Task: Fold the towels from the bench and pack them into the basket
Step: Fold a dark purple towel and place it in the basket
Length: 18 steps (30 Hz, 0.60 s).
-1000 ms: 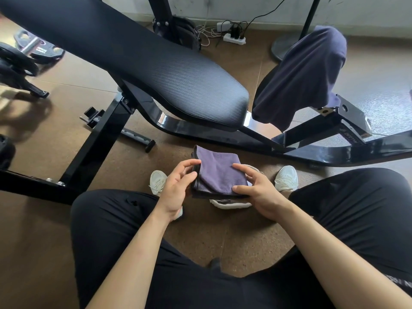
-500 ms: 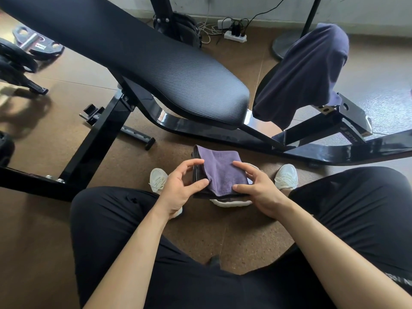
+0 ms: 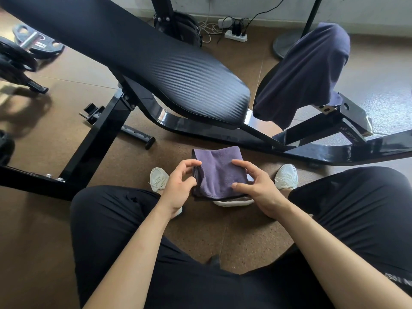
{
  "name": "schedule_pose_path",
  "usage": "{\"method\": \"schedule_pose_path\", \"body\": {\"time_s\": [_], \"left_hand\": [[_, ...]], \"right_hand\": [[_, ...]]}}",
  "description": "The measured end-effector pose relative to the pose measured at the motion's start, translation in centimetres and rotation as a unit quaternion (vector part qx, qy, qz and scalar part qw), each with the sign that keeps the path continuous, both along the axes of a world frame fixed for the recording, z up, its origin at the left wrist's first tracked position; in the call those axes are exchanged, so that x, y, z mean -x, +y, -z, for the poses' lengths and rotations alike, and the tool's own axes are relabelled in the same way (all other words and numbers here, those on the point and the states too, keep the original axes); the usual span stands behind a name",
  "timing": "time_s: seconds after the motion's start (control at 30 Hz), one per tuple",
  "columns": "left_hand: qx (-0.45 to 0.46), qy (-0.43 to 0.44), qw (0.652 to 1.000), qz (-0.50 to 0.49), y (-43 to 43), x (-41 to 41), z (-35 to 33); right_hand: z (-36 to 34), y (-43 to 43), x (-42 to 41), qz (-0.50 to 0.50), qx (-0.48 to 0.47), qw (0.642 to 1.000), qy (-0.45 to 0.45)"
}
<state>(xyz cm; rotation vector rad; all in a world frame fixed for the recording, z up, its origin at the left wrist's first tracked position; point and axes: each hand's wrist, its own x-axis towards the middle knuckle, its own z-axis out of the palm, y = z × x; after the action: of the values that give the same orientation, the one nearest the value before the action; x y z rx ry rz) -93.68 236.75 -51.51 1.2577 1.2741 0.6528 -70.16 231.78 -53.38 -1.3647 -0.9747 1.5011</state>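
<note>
Head view: the bench [image 3: 178, 70] slants across the room, its padded seat ending above a black frame rail. A dark blue towel [image 3: 307, 74] hangs over the upright part at the bench's right end, not yet folded. On the person's side of the bench, just below the seat's tip, a purple towel [image 3: 220, 172] is held above the floor, already folded down to a small square with darker layers showing along its left side. The left hand [image 3: 180, 186] pinches that left edge between thumb and curled fingers. The right hand [image 3: 258, 188] grips the right edge, thumb lying on top. No basket shows anywhere around the bench.

The fold looks nearly done. To finish it well, both hands should probably keep the corners pinched while the layers are lined up edge to edge. The crease could then be smoothed flat so the square holds together when packed.
</note>
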Motion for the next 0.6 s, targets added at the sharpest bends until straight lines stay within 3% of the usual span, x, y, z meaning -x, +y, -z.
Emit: {"method": "schedule_pose_path", "body": {"time_s": [0.2, 0.3, 0.5, 0.6], "left_hand": [[-0.019, 0.0, 0.999, 0.044, -0.06, 0.27, -0.41], [0.003, -0.053, 0.995, 0.087, -0.05, 0.64, -0.53], [0.075, -0.136, 0.985, 0.078, -0.26, 0.47, -1.07], [0.045, -0.061, 0.996, 0.053, -0.35, 0.0, -0.94]], "right_hand": [[0.17, 0.27, 0.03, 0.041, -0.005, 0.999, -0.01], [0.32, 0.33, -0.17, 0.051, 0.005, 0.998, -0.029], [0.02, 0.21, -0.42, 0.038, -0.004, 0.999, -0.029], [0.02, 0.23, -0.47, 0.01, -0.013, 0.999, -0.029]]}}
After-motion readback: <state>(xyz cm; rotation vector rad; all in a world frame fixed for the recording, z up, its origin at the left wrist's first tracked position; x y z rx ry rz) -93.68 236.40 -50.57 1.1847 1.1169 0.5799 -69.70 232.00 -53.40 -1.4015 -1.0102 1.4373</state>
